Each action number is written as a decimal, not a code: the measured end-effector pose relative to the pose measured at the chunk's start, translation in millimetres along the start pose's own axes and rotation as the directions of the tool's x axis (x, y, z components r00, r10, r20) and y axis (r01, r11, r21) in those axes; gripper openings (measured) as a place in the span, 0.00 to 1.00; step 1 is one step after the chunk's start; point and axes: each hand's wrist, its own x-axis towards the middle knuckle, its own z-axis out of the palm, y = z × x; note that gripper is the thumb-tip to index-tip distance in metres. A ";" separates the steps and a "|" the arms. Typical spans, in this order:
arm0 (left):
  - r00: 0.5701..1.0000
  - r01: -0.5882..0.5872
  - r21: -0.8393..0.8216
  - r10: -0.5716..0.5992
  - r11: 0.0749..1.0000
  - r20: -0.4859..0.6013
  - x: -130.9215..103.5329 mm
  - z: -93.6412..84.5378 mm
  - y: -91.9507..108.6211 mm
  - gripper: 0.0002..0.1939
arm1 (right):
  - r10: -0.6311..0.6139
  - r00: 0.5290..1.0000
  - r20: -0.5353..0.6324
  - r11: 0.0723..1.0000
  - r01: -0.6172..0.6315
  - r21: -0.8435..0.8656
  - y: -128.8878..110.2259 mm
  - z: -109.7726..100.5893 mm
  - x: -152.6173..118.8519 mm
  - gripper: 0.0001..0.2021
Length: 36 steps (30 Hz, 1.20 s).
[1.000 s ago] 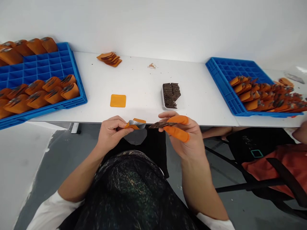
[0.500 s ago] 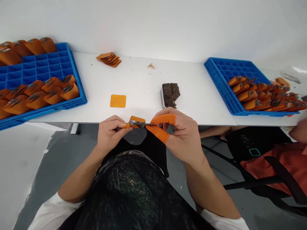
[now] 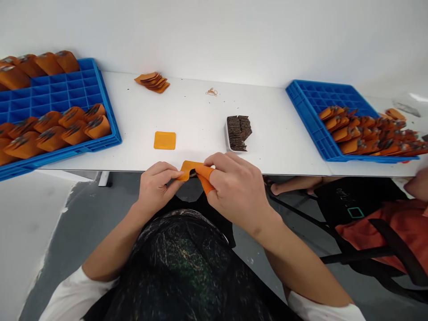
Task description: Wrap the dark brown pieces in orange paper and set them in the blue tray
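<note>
Just past the table's front edge, my left hand (image 3: 157,183) pinches the left end of a small orange pouch (image 3: 187,165) between thumb and fingers. My right hand (image 3: 239,189) wears orange covers on its thumb and forefinger. These two fingers are closed together at the pouch's mouth, around a thin dark flat piece (image 3: 193,173). Only a short dark edge of that piece shows; the rest is hidden by pouch and fingers. A flat yellow-orange pouch (image 3: 165,140) lies on the table beyond my left hand. Dark flat pieces (image 3: 238,133) stand packed in a small white container beyond my right hand.
On the left, a blue divided tray (image 3: 112,120) holds filled orange pouches. Another blue tray (image 3: 302,113) with many pouches stands right. A pouch stack (image 3: 153,82) and thin tan bands (image 3: 211,92) lie towards the wall. A person in a red garment (image 3: 384,223) sits at right.
My right hand has moved left and turned over, bringing its covered fingertips up to the pouch. The dark piece, earlier visible between both hands, is now mostly hidden. My left hand has barely moved.
</note>
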 end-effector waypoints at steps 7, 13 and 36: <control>0.989 0.150 -0.146 -0.148 0.978 0.029 2.1 -5.9 0.4 0.01 | 0.041 0.997 -0.059 0.983 -0.029 0.183 9.9 -2.2 -8.9 0.11; 0.952 0.306 -0.412 -0.275 0.858 0.134 -0.2 -8.1 0.4 0.01 | 0.315 0.931 0.182 0.589 -0.342 0.732 32.5 28.2 -16.6 0.10; 1.000 -0.025 -0.237 0.026 0.971 0.002 6.3 -16.2 3.4 0.15 | 0.288 0.952 -0.098 0.801 -0.184 0.570 30.6 45.4 -27.7 0.07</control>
